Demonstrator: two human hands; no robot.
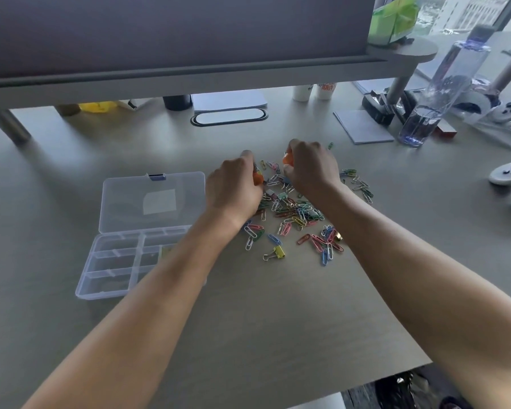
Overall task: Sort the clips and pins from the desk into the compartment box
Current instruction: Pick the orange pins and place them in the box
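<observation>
Centre of frame, on the desk: loose heap of coloured paper clips, with a few binder clips among them.
Left hand: at the heap's left edge, fingers curled round a small orange piece.
Right hand: at the heap's upper edge, fingers pinching another orange piece.
Yellow binder clip: lower edge of the heap, lying apart.
Compartment box: left of the heap, clear plastic, lid folded back flat.
Upper right: water bottle, standing upright.
</observation>
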